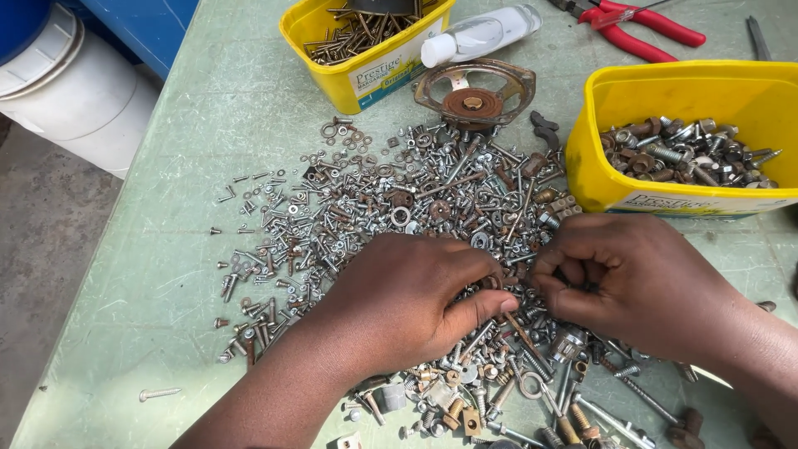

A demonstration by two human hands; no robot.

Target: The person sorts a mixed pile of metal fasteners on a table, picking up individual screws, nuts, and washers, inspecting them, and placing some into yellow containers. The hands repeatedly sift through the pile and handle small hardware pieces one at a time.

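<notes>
Pile: mixed screws, nuts and washers point(391, 208) spread across the middle of the green table point(208, 125).
Left hand point(407, 299): palm down on the pile's near side, fingers curled, thumb extended right.
Right hand point(632, 278): fingertips pinched, apparently on a small fastener; the piece itself is hidden.
Right yellow tub point(665, 91): partly filled with bolts.
Far yellow tub point(366, 71): holds screws.
Progress: most hardware remains unsorted.

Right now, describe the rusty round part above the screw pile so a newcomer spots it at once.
Start at the two yellow tubs at the far side of the green table. Between them, just beyond the screw pile, lies the rusty speaker frame: a brown oval basket with a round centre, far larger than any loose screw.
</notes>
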